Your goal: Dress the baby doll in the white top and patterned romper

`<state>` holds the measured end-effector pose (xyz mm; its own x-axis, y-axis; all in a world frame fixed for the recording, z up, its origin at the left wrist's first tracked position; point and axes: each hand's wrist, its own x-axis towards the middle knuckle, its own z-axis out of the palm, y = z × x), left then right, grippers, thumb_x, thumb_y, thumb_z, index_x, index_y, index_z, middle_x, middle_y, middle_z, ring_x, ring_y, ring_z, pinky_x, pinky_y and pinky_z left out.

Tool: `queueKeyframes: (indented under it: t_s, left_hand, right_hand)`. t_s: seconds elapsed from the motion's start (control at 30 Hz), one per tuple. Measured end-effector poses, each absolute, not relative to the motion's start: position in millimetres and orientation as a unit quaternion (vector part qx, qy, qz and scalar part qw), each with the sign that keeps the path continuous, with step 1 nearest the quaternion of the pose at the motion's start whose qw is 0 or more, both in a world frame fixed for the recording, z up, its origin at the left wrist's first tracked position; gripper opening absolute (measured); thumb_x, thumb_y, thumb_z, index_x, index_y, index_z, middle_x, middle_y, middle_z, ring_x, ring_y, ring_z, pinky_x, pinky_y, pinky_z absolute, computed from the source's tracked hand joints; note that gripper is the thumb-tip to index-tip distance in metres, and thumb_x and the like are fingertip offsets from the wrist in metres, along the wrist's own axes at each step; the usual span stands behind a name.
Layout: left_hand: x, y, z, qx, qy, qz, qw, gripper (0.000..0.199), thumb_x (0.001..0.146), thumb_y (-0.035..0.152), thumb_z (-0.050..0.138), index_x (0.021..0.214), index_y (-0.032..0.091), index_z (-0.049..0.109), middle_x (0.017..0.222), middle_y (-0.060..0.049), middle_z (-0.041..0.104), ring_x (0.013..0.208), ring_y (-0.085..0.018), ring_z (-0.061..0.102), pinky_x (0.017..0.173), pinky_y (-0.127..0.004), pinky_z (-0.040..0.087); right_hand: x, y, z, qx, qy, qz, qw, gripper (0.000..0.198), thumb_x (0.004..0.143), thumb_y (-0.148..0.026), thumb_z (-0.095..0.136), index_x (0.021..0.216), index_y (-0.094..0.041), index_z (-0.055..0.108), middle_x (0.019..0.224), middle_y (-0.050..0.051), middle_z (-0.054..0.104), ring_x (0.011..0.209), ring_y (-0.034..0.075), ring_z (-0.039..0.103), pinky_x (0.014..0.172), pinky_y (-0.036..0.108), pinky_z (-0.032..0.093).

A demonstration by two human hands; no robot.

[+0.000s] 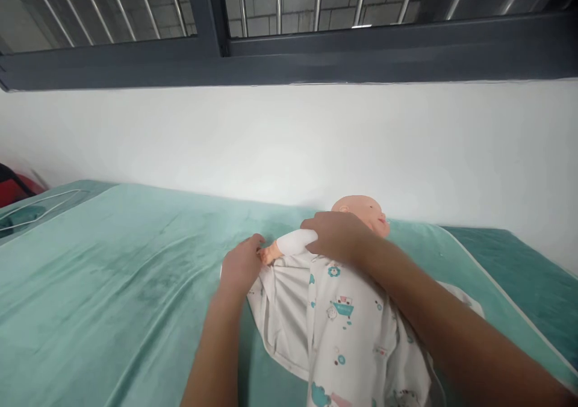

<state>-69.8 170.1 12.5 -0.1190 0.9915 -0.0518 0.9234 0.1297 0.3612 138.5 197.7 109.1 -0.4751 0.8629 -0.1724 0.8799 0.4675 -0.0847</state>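
A baby doll [356, 205] lies on the green bed cover, its head turned to the right. One doll arm stretches out to the left, in a white sleeve [295, 242] with the bare doll hand [270, 253] showing. My left hand [242, 264] is closed on the edge of a white printed baby garment [343, 316], right beside the doll hand. Near the doll's shoulder, my right hand [336, 235] grips the upper end of the white sleeve, its palm side hidden. The garment lies over the doll's body, its left part folded open with the plain inside showing.
The green cover [135, 274] spreads over the bed, with a darker green strip [510, 274] at the right. Behind stands a white wall [226, 142] below a dark-framed window [316, 58] with metal bars. A red and black object [18, 187] is at the far left.
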Motion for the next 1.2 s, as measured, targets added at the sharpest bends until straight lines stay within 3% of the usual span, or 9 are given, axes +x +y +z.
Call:
queueKeyframes:
  t_s: [0.33, 0.6, 0.77, 0.97, 1.1, 1.2]
  left_hand:
    - [-73.7, 159.3, 30.4, 0.728, 0.648, 0.09, 0.204, 0.033, 0.073, 0.012, 0.053, 0.103, 0.027, 0.058, 0.105, 0.0, 0.071, 0.089, -0.021, 0.065, 0.067, -0.027, 0.041]
    - [-42.6, 171.4, 18.7, 0.74, 0.654, 0.103, 0.114, 0.019, 0.084, 0.028, 0.056, 0.102, 0.024, 0.054, 0.107, -0.005, 0.068, 0.096, -0.024, 0.064, 0.072, -0.031, 0.043]
    - [-35.1, 178.8, 6.4, 0.722, 0.685, 0.087, 0.052, 0.019, 0.082, 0.02, 0.053, 0.102, 0.022, 0.053, 0.106, -0.007, 0.068, 0.099, -0.027, 0.064, 0.073, -0.034, 0.043]
    - [-37.7, 178.8, 11.5, 0.691, 0.719, 0.056, 0.05, 0.017, 0.088, 0.02, 0.041, 0.097, 0.022, 0.055, 0.102, -0.009, 0.069, 0.093, -0.027, 0.065, 0.069, -0.034, 0.042]
    - [-46.0, 179.2, 10.6, 0.687, 0.722, 0.073, 0.041, 0.019, 0.091, 0.022, 0.037, 0.091, 0.023, 0.056, 0.103, -0.007, 0.07, 0.092, -0.026, 0.065, 0.067, -0.033, 0.042]
    - [-51.1, 180.0, 9.0, 0.678, 0.73, 0.077, 0.047, 0.021, 0.092, 0.025, 0.036, 0.088, 0.023, 0.057, 0.105, -0.007, 0.069, 0.093, -0.025, 0.065, 0.068, -0.032, 0.042]
  right_hand:
    - [143.5, 206.1, 96.9, 0.465, 0.879, -0.105, 0.01, 0.013, 0.086, -0.03, 0.052, 0.087, -0.024, 0.063, 0.087, 0.001, 0.068, 0.073, 0.016, 0.06, 0.062, 0.029, 0.034]
    - [112.8, 204.8, 95.4, 0.427, 0.895, -0.091, 0.091, 0.019, 0.087, -0.03, 0.055, 0.101, -0.024, 0.067, 0.094, 0.005, 0.071, 0.083, 0.023, 0.065, 0.063, 0.031, 0.037]
    - [108.0, 210.1, 92.0, 0.429, 0.891, -0.101, 0.109, 0.026, 0.088, -0.035, 0.057, 0.108, -0.022, 0.066, 0.096, 0.008, 0.072, 0.086, 0.026, 0.067, 0.064, 0.032, 0.041]
    - [141.0, 205.3, 77.2, 0.481, 0.845, -0.218, -0.084, 0.034, 0.094, -0.041, 0.046, 0.114, -0.022, 0.065, 0.116, 0.007, 0.069, 0.096, 0.023, 0.065, 0.073, 0.031, 0.045]
    - [174.8, 182.4, 62.6, 0.539, 0.742, -0.263, -0.3, 0.027, 0.094, -0.036, 0.043, 0.099, -0.025, 0.067, 0.11, 0.002, 0.071, 0.1, 0.02, 0.064, 0.083, 0.031, 0.046]
    - [205.4, 160.5, 38.1, 0.567, 0.671, -0.254, -0.405, 0.026, 0.092, -0.038, 0.045, 0.101, -0.026, 0.066, 0.111, 0.003, 0.07, 0.101, 0.022, 0.063, 0.087, 0.034, 0.047]
